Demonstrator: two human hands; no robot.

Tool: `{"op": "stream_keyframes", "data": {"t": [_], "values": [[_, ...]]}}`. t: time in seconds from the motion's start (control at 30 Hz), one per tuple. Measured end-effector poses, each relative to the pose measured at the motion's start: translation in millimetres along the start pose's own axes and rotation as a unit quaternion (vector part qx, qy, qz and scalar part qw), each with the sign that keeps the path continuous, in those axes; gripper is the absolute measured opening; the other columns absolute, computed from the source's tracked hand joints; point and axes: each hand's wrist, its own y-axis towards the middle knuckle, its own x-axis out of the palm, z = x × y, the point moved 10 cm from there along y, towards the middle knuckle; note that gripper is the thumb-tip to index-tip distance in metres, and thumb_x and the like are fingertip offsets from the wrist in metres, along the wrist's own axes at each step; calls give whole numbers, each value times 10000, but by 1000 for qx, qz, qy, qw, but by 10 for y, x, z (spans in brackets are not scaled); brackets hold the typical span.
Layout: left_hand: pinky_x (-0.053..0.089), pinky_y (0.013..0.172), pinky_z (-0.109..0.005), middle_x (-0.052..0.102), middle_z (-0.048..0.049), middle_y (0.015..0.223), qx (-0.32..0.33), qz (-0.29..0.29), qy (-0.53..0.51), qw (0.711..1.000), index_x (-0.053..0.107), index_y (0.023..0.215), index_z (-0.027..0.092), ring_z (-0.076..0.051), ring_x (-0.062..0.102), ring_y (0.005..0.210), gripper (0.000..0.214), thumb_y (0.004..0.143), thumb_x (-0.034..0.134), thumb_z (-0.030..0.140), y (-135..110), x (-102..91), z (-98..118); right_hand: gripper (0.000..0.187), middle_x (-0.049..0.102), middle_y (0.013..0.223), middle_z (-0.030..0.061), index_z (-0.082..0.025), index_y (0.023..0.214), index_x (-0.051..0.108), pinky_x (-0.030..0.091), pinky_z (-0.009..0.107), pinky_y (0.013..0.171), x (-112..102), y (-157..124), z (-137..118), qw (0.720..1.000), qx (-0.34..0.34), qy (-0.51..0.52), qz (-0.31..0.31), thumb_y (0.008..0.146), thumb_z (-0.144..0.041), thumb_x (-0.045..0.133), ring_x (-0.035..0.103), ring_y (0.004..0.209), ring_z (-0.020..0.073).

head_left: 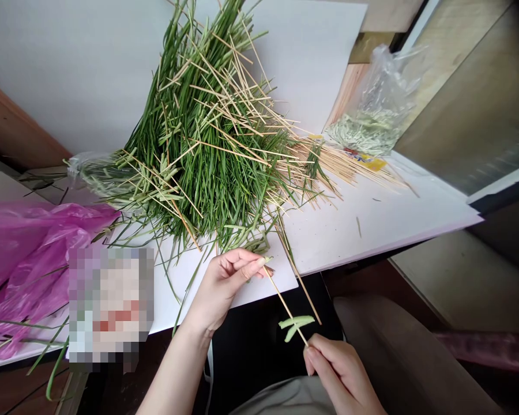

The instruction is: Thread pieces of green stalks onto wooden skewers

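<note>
My right hand (338, 369) pinches the near end of a thin bamboo skewer (282, 301) that has a few short green chive pieces (294, 325) threaded on it close to my fingers. My left hand (225, 282) is curled, its thumb and fingers pinched at the skewer's far tip at the table's front edge. Just beyond lies a big heap of green chives (199, 144) mixed with loose skewers, on white sheets (372, 219) covering the table.
A spread bundle of bamboo skewers (341, 164) lies right of the heap. A clear plastic bag (374, 115) of pale stems sits at the back right. A pink plastic bag (30, 259) is at the left, beside a blurred patch. A second skewer (300, 276) overhangs the table edge.
</note>
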Motion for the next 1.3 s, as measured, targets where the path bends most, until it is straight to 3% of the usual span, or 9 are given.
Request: {"op": "stream_keyframes", "data": {"t": [0.13, 0.27, 0.57, 0.83, 1.0, 1.17, 1.3], "values": [[532, 906, -302, 795, -31, 753, 1, 35, -29, 999, 817, 805, 192, -169, 717, 794, 223, 783, 906, 395, -17, -75, 24, 406, 465, 675, -36, -237, 735, 423, 387, 249, 624, -49, -4, 44, 999, -7, -26, 19, 1114, -376, 380, 481, 626, 153], [517, 825, -266, 767, -21, 737, -5, 66, -37, 997, 817, 741, 188, -140, 656, 744, 283, 677, 970, 418, -41, -107, 34, 411, 413, 652, -41, -239, 730, 389, 356, 258, 585, -26, 9, 38, 999, -14, -27, 11, 1119, -368, 356, 433, 592, 149], [508, 780, -267, 723, -8, 694, -13, 51, -44, 998, 789, 699, 183, -136, 628, 717, 293, 678, 966, 416, -46, 9, 20, 381, 388, 622, -49, -244, 723, 337, 320, 261, 545, -11, 49, -140, 998, -55, -18, 18, 1099, -306, 347, 407, 549, 140], [512, 696, -269, 746, -16, 743, -87, -52, -34, 994, 719, 722, 179, -146, 647, 677, 263, 740, 920, 349, -157, 487, -219, 415, 420, 613, -45, -234, 713, 421, 327, 251, 530, -153, 49, -192, 992, -103, -6, 74, 1114, -323, 368, 429, 529, 127], [484, 706, -265, 728, -16, 746, -78, -73, -12, 994, 700, 729, 177, -144, 623, 693, 276, 763, 906, 358, -180, 555, -258, 428, 418, 611, -46, -232, 710, 423, 316, 247, 526, -141, 52, -100, 992, -98, 17, 76, 1121, -340, 371, 419, 532, 126], [467, 705, -259, 712, -17, 771, -102, -96, -29, 990, 679, 743, 169, -133, 593, 694, 338, 748, 914, 412, -232, 671, -389, 435, 271, 539, -92, -235, 712, 441, 212, 260, 444, -167, 41, 61, 992, -65, 55, 90, 1124, -366, 395, 232, 419, 95], [482, 722, -274, 714, -34, 790, -49, -104, 77, 990, 733, 818, 174, -164, 612, 732, 317, 859, 799, 481, -104, 529, -195, 462, 285, 558, -85, -232, 704, 453, 210, 265, 457, -191, 65, 115, 997, -20, 51, 56, 1115, -440, 410, 245, 446, 100]]}}
